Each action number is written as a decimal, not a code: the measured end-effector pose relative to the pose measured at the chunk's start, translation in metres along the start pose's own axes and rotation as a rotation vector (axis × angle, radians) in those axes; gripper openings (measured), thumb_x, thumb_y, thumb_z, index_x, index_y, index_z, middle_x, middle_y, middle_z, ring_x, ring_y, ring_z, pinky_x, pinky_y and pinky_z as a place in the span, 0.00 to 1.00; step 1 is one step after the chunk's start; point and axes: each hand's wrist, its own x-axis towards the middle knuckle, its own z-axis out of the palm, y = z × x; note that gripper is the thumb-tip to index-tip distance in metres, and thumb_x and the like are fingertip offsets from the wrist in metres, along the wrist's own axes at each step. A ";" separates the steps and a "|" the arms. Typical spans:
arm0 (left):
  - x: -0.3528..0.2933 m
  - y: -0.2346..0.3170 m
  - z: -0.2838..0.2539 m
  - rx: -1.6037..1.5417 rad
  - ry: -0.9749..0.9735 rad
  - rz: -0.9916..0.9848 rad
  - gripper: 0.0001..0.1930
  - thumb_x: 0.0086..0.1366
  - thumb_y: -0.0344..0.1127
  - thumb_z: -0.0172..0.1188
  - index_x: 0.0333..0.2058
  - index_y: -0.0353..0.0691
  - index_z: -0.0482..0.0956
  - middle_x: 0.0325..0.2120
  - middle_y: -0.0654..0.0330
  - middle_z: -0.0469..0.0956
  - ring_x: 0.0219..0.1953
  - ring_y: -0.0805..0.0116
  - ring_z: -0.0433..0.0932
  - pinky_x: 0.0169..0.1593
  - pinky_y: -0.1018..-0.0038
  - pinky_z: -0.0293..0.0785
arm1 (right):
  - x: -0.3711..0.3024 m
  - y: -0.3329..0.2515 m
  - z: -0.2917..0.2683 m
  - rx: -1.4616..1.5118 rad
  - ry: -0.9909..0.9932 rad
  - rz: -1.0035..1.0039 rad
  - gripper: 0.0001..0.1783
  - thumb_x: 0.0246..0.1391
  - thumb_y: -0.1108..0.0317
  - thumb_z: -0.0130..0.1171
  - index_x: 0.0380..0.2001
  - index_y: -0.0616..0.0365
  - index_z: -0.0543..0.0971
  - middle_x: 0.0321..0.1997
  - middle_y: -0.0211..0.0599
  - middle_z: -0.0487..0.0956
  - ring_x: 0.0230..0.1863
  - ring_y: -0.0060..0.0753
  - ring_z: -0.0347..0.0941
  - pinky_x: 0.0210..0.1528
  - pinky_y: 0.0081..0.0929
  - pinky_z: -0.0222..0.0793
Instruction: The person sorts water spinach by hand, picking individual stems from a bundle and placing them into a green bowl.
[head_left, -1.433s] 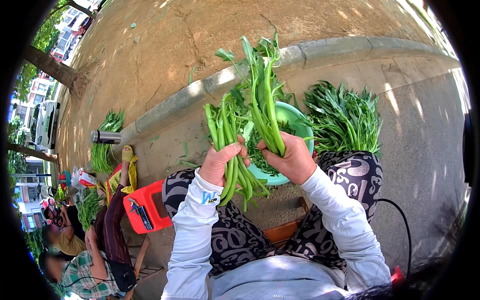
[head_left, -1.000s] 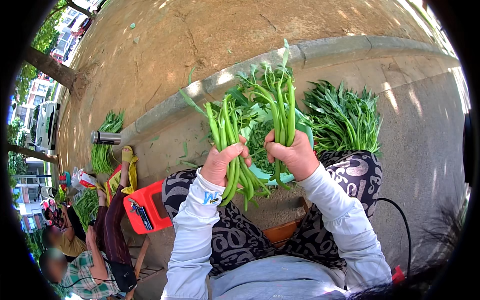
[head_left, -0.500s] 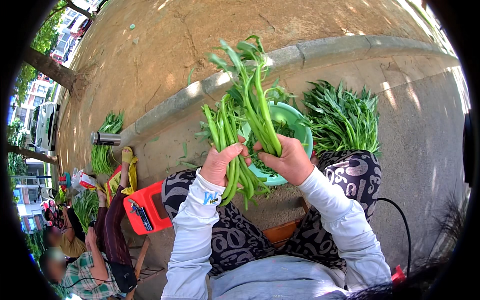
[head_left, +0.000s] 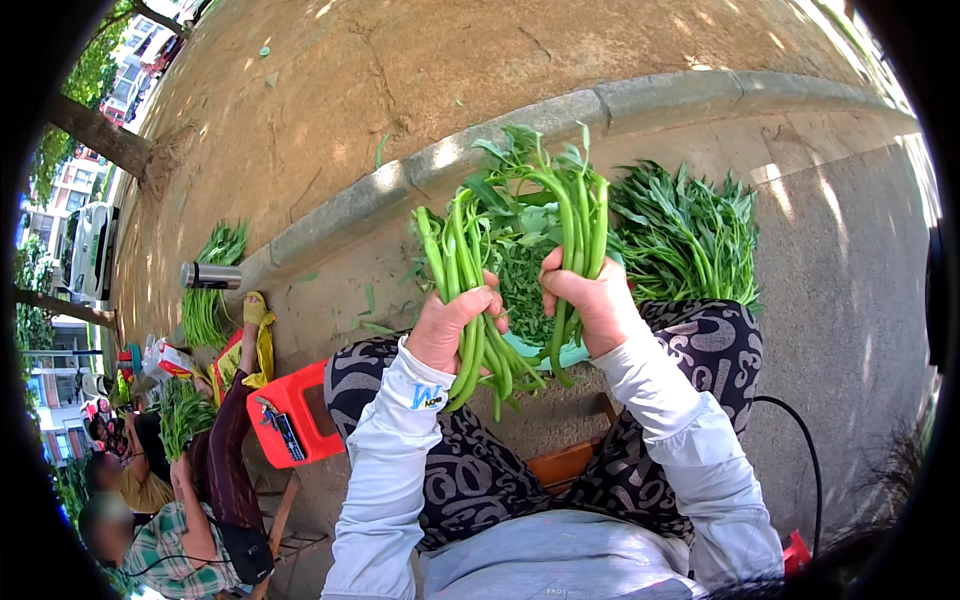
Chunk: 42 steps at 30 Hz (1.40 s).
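My left hand (head_left: pixel 452 325) is closed around a bunch of thick green water spinach stems (head_left: pixel 462 262), whose lower ends hang below the fist. Beside it, my right hand (head_left: pixel 592 302) grips a second bunch of water spinach (head_left: pixel 580 228), held upright with leafy tips bending over to the left. Both bunches hang above a pale green basin (head_left: pixel 575 355), which holds loose green leaves (head_left: pixel 525 285). My hands and the bunches hide part of its rim.
A large heap of leafy water spinach (head_left: pixel 690 235) lies right of the basin. At left stand a red plastic stool (head_left: pixel 322 425) with small items on it and a steel flask (head_left: pixel 212 277). A seated person (head_left: pixel 185 525) handles greens there. A stone curb (head_left: pixel 570 115) runs beyond.
My right hand has turned its bunch from a leftward lean to upright and moved it slightly right and nearer. The leafy tips have dropped lower. My left hand has barely moved.
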 end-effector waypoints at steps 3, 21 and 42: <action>-0.001 -0.002 0.000 0.017 0.013 0.007 0.19 0.58 0.38 0.61 0.46 0.40 0.68 0.30 0.61 0.73 0.32 0.68 0.76 0.25 0.70 0.77 | -0.001 -0.006 -0.005 -0.102 -0.049 -0.077 0.10 0.48 0.76 0.59 0.36 0.64 0.75 0.29 0.32 0.76 0.25 0.23 0.72 0.30 0.20 0.67; -0.001 0.002 0.002 -0.048 0.008 0.028 0.20 0.60 0.38 0.62 0.49 0.39 0.69 0.38 0.59 0.77 0.36 0.69 0.78 0.33 0.69 0.80 | -0.006 0.002 0.000 -0.719 -0.115 -0.270 0.11 0.45 0.72 0.59 0.34 0.63 0.78 0.27 0.44 0.80 0.30 0.39 0.79 0.35 0.29 0.72; 0.003 -0.009 0.007 0.004 0.120 0.116 0.14 0.57 0.28 0.61 0.43 0.39 0.73 0.32 0.60 0.77 0.31 0.70 0.77 0.33 0.73 0.77 | -0.002 0.010 0.002 -0.206 -0.193 -0.060 0.13 0.46 0.74 0.62 0.36 0.63 0.74 0.26 0.29 0.77 0.25 0.18 0.70 0.28 0.17 0.67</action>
